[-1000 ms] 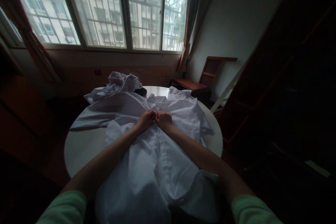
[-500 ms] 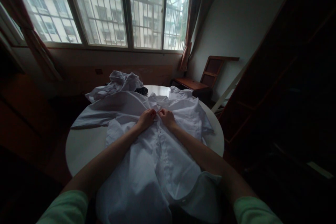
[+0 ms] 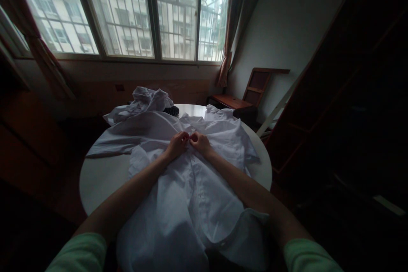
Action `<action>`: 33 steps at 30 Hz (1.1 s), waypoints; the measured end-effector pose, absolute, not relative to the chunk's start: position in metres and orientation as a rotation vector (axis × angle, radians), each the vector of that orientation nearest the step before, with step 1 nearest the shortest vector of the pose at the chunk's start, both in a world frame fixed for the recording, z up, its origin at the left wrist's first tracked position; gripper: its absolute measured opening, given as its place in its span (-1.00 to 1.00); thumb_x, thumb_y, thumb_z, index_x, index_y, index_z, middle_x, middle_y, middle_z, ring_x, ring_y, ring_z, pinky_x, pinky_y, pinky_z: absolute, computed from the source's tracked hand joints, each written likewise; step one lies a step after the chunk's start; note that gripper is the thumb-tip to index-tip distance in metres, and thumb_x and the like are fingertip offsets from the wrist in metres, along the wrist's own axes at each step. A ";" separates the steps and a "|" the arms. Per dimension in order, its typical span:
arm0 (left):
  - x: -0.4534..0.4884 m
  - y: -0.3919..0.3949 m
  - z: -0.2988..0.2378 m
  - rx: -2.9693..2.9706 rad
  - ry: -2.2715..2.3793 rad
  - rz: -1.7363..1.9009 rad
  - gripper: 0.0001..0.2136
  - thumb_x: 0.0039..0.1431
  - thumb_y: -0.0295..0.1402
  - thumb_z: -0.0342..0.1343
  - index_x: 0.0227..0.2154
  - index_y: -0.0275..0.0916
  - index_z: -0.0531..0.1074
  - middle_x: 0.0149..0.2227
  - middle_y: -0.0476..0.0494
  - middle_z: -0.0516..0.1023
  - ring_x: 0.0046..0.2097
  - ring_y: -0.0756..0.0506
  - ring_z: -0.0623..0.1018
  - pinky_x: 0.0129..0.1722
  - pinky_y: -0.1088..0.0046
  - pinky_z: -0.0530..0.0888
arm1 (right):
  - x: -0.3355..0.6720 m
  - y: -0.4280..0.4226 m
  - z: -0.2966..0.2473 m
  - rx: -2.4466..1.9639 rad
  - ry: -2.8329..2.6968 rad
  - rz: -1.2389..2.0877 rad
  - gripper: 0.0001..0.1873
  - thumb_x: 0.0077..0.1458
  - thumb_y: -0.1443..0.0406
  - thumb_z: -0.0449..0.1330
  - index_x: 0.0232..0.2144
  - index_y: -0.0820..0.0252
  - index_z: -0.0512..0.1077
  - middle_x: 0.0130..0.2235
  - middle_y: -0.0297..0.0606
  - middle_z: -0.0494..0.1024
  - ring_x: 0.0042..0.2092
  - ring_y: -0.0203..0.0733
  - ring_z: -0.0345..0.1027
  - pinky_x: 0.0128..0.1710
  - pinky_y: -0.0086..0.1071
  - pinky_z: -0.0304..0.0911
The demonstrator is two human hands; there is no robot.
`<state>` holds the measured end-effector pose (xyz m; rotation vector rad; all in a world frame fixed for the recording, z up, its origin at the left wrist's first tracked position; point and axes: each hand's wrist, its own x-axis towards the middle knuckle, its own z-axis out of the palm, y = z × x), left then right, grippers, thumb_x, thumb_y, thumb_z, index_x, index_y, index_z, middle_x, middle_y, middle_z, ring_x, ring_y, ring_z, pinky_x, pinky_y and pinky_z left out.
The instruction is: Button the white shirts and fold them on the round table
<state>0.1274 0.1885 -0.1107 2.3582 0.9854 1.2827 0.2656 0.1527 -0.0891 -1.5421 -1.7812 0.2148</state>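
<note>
A white button-up shirt [image 3: 168,204] lies spread over the round white table [image 3: 102,180], its collar at the far side and its hem hanging over the near edge. My left hand [image 3: 177,144] and my right hand [image 3: 200,142] meet at the front placket, below the collar. Both hands are closed in a pinch on the shirt's front edges, fingertips almost touching. Any button between the fingers is too small to make out. The lower part of the placket runs down toward me, with its right hem corner folded up.
A crumpled heap of white cloth [image 3: 149,100] sits at the table's far left, beside a dark striped item [image 3: 172,111]. Behind the table on the right stands a wooden chair [image 3: 255,89]. A barred window [image 3: 127,12] spans the far wall.
Both hands stay at the placket and their fingers have shifted slightly, with the left fingers a little more spread. The shirt lies almost the same.
</note>
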 end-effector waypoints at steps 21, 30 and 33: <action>0.129 0.181 -0.101 2.218 1.055 1.142 -0.83 0.02 -0.30 -0.02 -0.48 -0.29 0.40 -0.49 -0.05 0.44 -0.44 0.01 0.40 -0.42 0.53 0.30 | 0.262 0.149 -0.092 -1.498 -1.786 0.077 -0.87 -0.14 0.28 0.18 -0.54 0.22 0.31 -0.55 -0.37 0.38 -0.49 -0.35 0.21 -0.46 -0.49 0.05; 0.129 0.180 -0.096 1.979 0.985 1.144 -0.67 -0.03 -0.09 0.01 -0.52 -0.31 0.40 -0.55 -0.05 0.46 -0.47 0.01 0.40 -0.49 0.56 0.29 | 0.262 0.151 -0.094 -1.322 -1.815 -0.004 -0.88 -0.16 0.36 0.19 -0.57 0.22 0.27 -0.53 -0.35 0.35 -0.44 -0.32 0.21 -0.39 -0.47 0.10; 0.129 0.181 -0.095 1.960 0.980 1.137 -0.69 -0.05 -0.11 0.01 -0.52 -0.31 0.40 -0.56 -0.03 0.45 -0.48 0.01 0.39 -0.49 0.55 0.29 | 0.262 0.151 -0.095 -1.305 -1.796 0.024 -0.90 -0.14 0.37 0.18 -0.56 0.23 0.28 -0.53 -0.35 0.35 -0.45 -0.33 0.21 -0.41 -0.48 0.10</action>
